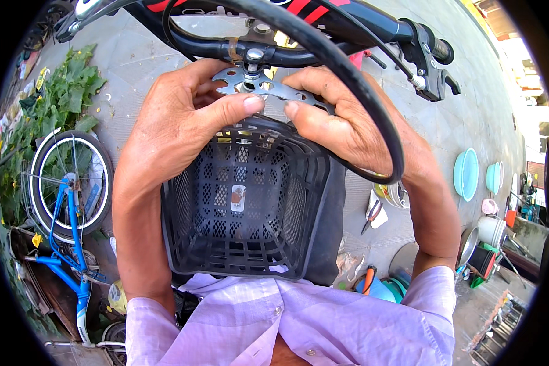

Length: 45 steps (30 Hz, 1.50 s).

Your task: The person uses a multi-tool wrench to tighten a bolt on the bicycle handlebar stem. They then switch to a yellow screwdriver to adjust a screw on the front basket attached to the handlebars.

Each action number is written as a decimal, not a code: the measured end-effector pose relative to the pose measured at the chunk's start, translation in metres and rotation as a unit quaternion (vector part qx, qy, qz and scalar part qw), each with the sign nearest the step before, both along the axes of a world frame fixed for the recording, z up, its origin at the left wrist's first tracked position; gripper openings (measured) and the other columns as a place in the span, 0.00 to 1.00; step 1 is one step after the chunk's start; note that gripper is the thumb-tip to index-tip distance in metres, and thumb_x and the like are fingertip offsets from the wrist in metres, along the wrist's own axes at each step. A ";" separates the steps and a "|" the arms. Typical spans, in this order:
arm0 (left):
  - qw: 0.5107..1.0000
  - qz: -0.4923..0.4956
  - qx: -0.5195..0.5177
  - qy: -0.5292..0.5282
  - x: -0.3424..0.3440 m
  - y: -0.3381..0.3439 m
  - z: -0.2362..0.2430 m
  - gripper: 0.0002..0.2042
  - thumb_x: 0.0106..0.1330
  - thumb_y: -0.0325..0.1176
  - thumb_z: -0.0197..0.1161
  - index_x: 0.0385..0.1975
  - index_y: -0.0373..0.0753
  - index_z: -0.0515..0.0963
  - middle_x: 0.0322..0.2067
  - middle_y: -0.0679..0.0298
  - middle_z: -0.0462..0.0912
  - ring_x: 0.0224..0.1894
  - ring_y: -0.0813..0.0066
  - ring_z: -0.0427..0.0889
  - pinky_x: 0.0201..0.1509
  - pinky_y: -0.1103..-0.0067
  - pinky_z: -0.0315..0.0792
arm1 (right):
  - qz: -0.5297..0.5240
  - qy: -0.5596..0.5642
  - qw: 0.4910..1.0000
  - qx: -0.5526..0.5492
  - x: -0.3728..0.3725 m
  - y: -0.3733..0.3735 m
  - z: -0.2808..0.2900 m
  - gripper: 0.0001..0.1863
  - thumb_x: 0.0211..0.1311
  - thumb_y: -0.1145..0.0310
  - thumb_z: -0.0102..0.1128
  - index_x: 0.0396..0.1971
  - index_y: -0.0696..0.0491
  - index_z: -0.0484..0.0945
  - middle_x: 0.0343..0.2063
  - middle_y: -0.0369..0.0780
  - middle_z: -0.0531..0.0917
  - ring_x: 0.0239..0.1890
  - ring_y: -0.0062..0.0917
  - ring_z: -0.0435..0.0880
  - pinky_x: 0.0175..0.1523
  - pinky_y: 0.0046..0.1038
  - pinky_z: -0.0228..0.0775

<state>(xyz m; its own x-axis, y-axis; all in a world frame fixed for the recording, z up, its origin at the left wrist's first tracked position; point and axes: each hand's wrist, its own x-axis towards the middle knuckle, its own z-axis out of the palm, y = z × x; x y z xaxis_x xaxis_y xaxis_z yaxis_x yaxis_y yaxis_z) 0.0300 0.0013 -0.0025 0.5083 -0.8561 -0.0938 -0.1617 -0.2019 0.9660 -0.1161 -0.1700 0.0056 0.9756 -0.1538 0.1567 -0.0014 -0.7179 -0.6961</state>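
Note:
A flat silver metal bracket with holes spans the gap between my hands, above the back rim of the black mesh bicycle basket. My left hand pinches its left end, thumb on top and fingers partly hidden behind. At the other end my right hand grips it between thumb and fingers. A bolt stands upright at the bracket's left part, by the black handlebar. The basket opens toward me; a small metal plate shows inside it. A black cable loops over my right hand.
A brake lever and grip sit at upper right. On the left lies a blue bicycle frame with its wheel, beside leafy plants. Turquoise basins and a pair of scissors are on the ground at right.

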 end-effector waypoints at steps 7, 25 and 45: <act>0.999 -0.014 -0.015 -0.032 0.002 0.001 -0.009 0.25 0.61 0.41 0.70 0.50 0.27 0.76 0.32 0.57 0.83 0.35 0.78 0.81 0.38 0.81 0.75 | -0.028 0.039 0.998 -0.041 0.003 0.004 0.009 0.22 0.59 0.54 0.58 0.26 0.63 0.80 0.16 0.53 0.76 0.21 0.45 0.79 0.29 0.40 0.69; 0.994 -0.005 -0.004 -0.106 0.003 -0.003 -0.008 0.26 0.59 0.45 0.71 0.43 0.24 0.78 0.27 0.56 0.83 0.30 0.76 0.81 0.33 0.78 0.75 | -0.047 -0.013 0.993 -0.105 0.005 0.007 0.001 0.21 0.59 0.53 0.54 0.21 0.57 0.80 0.16 0.50 0.78 0.22 0.48 0.79 0.29 0.43 0.70; 0.981 0.073 0.002 -0.182 -0.007 -0.004 -0.007 0.22 0.55 0.43 0.73 0.43 0.32 0.82 0.17 0.64 0.80 0.20 0.84 0.75 0.23 0.82 0.67 | -0.004 -0.109 0.985 -0.134 0.014 -0.007 -0.026 0.19 0.61 0.55 0.55 0.19 0.55 0.77 0.17 0.46 0.78 0.22 0.44 0.79 0.28 0.41 0.69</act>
<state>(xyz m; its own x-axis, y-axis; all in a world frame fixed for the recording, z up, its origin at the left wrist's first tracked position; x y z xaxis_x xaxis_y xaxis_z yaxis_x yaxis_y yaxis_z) 0.0232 -0.0022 -0.0092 0.6259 -0.7717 0.1130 -0.4641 -0.2521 0.8491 -0.1025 -0.1774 -0.0205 0.9129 -0.0858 0.3990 0.1211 -0.8767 -0.4655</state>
